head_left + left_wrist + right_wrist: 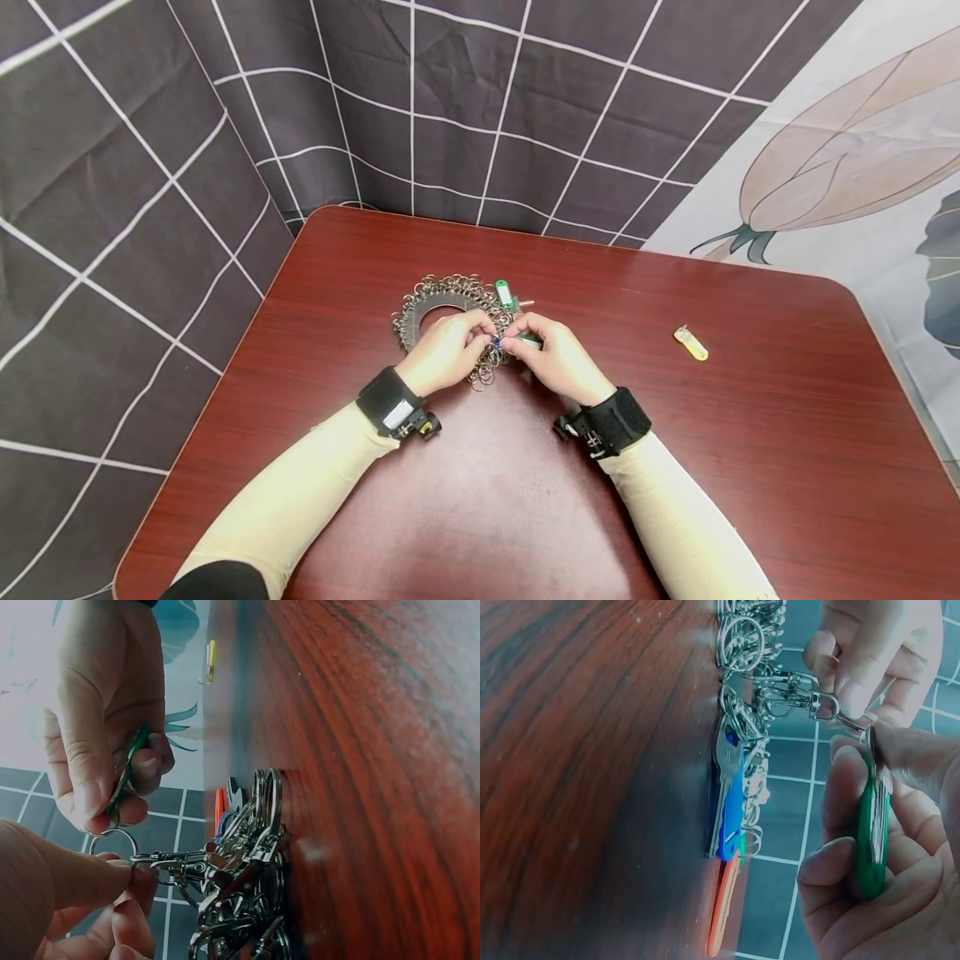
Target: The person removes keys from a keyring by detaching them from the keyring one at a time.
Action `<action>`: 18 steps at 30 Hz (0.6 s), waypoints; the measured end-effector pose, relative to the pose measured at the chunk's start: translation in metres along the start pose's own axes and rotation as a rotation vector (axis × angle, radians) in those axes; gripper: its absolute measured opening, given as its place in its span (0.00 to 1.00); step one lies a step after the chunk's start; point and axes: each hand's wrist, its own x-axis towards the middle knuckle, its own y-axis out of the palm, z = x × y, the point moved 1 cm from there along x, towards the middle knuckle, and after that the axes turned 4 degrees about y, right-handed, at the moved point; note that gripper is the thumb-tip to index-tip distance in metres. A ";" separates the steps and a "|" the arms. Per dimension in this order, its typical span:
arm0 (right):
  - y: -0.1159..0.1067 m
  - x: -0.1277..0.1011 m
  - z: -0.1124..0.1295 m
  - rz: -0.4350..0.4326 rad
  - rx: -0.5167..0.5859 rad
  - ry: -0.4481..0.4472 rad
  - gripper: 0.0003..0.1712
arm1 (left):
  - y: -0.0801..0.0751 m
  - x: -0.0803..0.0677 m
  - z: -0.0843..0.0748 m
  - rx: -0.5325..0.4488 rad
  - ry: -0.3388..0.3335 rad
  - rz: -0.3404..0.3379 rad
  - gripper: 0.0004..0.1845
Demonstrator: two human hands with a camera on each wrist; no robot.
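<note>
Left hand (448, 350) pinching a small split ring (112, 841) and its snap clasp (176, 864) between thumb and forefinger, apparently to steady them just above the pile. Right hand (553, 357) clenched on a green key tag (873, 825), thumb and fingers around its flat body, its metal end brought right up to that ring, seemingly for lining the two up. Both hands close together, fingertips nearly touching, low over the near edge of a heap of metal key rings and clasps (457, 321) arranged round a dark ring-shaped holder (420, 310). Blue key tag (732, 814) and orange key tag (721, 911) lying flat among the clasps; another green tag (505, 293) at the far side. Yellow tag (691, 343) well apart to the right. Glossy reddish-brown wooden surface (750, 467) with rounded corners. Behind it, dark grid-patterned cloth (187, 125); to the right, a pale cloth with a flower-bud print (847, 142).
</note>
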 end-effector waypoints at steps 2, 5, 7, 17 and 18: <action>0.001 0.000 0.000 -0.019 -0.018 -0.010 0.03 | 0.001 0.000 0.001 -0.008 -0.004 0.000 0.04; 0.001 0.000 0.001 -0.041 -0.042 -0.032 0.02 | 0.002 0.000 0.002 -0.015 -0.005 -0.004 0.04; 0.002 0.001 0.000 -0.043 -0.039 -0.040 0.02 | 0.003 0.000 0.003 -0.016 -0.007 -0.010 0.04; 0.004 0.001 -0.002 -0.063 -0.017 -0.079 0.03 | 0.004 0.000 0.002 -0.032 -0.017 -0.039 0.05; 0.004 0.001 -0.002 -0.065 -0.015 -0.081 0.02 | 0.004 0.000 0.002 -0.035 -0.014 -0.042 0.04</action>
